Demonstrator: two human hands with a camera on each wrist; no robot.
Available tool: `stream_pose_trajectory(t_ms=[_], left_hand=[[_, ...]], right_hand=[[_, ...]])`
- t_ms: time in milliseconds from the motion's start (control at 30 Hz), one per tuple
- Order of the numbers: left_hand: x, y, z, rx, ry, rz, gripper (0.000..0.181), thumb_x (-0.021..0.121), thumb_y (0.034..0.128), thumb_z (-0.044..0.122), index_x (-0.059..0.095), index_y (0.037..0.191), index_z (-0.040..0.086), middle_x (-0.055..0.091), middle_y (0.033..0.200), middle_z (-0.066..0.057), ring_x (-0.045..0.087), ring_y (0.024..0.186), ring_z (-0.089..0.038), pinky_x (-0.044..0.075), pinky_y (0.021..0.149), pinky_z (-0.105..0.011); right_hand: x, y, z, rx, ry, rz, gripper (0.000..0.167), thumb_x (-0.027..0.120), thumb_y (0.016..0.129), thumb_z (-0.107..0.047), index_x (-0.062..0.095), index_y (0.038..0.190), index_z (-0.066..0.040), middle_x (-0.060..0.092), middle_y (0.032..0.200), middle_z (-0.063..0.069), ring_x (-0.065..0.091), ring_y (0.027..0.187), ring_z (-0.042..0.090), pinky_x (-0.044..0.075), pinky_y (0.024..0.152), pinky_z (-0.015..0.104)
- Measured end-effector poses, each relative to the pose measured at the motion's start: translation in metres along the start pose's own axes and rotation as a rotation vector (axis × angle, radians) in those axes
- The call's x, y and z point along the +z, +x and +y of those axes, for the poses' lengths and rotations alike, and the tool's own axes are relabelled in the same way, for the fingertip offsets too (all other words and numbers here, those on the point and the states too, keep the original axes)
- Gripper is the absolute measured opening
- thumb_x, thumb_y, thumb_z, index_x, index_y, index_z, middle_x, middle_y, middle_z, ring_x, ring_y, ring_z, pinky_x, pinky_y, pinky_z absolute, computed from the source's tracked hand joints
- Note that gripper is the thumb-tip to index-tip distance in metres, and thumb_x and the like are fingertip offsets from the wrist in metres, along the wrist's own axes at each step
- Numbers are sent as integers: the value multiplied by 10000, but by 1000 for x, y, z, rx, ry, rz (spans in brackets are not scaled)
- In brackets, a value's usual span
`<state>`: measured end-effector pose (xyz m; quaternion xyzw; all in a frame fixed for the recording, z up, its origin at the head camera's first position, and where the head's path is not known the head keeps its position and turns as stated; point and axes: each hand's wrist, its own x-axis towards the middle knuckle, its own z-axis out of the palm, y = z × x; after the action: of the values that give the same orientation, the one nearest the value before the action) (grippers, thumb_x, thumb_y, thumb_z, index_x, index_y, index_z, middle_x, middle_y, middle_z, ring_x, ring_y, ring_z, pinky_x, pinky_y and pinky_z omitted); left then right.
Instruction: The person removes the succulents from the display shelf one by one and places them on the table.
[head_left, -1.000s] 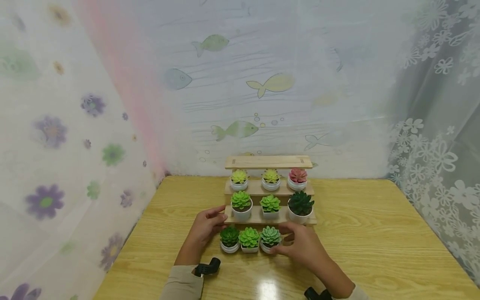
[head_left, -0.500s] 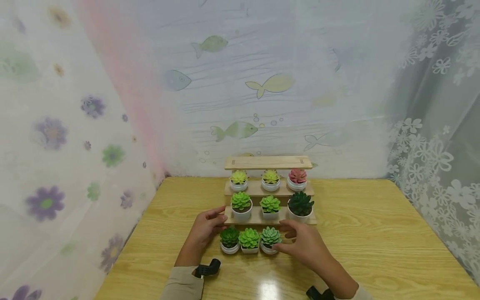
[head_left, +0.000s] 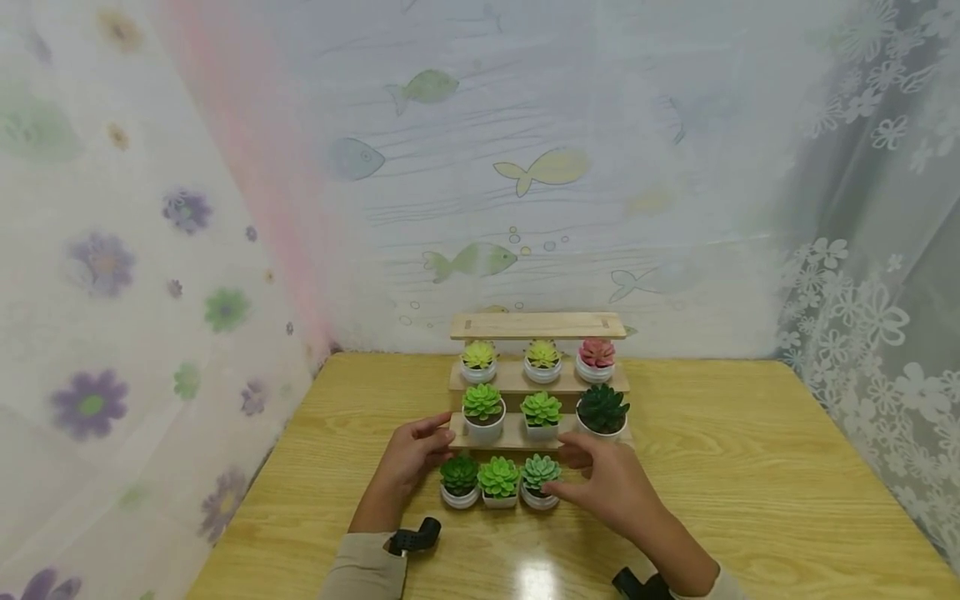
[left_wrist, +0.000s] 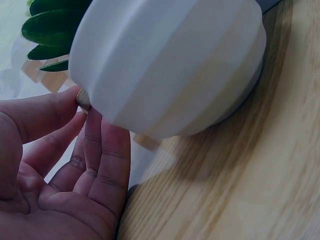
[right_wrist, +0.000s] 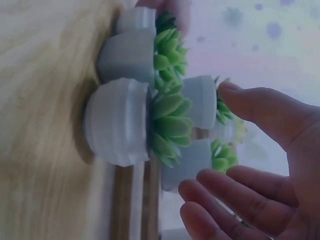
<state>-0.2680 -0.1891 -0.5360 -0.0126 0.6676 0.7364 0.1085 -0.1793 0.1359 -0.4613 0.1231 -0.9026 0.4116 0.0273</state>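
Observation:
A tiered wooden plant stand (head_left: 525, 326) stands at the table's back, bearing potted succulents on two shelves. My left hand (head_left: 408, 450) pinches the left end of its lowest visible shelf board between thumb and fingers. In front of the stand sit a dark green potted succulent (head_left: 459, 479), a bright green one in a square pot (head_left: 498, 481) and a pale green one in a round ribbed pot (head_left: 540, 481). My right hand (head_left: 611, 483) hovers beside the pale green one, thumb and fingers apart. The right wrist view shows a gap between that hand and the pot (right_wrist: 117, 122).
The middle row holds a light green succulent (head_left: 482, 408), another in a square pot (head_left: 541, 412) and a dark one (head_left: 602, 410). Behind are two yellow-green ones (head_left: 478, 357) and a pink one (head_left: 596, 357). The wooden table (head_left: 750, 467) meets patterned curtains (head_left: 465, 167).
My right hand has come off the pale green succulent's pot and shifted slightly up and to the right. The left hand stays on the shelf board, and the pots stand where they were.

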Motion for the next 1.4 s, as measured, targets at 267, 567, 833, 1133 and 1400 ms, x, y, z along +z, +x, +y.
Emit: stream_pose_trajectory(t_ms=[267,567,833,1133,1400], left_hand=[[0,0,0,7,0,-1,516,704,974,46,565,1469,0,734,1075,-69,740,817,-134,623,734,-259],[0,0,-2,2,4,-2,516,702,976,50,565,1472,8,739,1077,-57,753,826,-150,628,742,-269],[0,1,-1,-5,10,24,493,710,970,51,599,1451,36,735,1065,-45,737,832,-138,627,737,-276],[0,2,-3,-5,20,26,485,704,975,53,603,1450,43,740,1073,-59,754,844,-168,629,744,-286],[0,2,-1,-6,31,33,475,713,972,66,619,1437,52,733,1050,-49,745,835,-155,627,740,-283]], right_hand=[[-13,1,-9,-30,-5,40,645,940,752,-356,700,1316,-154,769,1157,48,762,957,224,638,801,385],[-29,5,-17,-88,-24,78,619,913,779,-414,704,1300,-154,762,1167,16,765,987,231,633,769,272],[-40,11,-25,-183,-88,169,550,932,771,-340,720,1262,-209,769,1164,-1,759,928,137,640,775,346],[-54,21,-28,-246,-201,305,573,924,780,-366,724,1283,-176,767,1075,2,733,859,205,603,694,356],[-62,36,-22,-293,-253,401,603,955,738,-345,725,1244,-111,714,1213,64,699,950,275,586,736,433]])
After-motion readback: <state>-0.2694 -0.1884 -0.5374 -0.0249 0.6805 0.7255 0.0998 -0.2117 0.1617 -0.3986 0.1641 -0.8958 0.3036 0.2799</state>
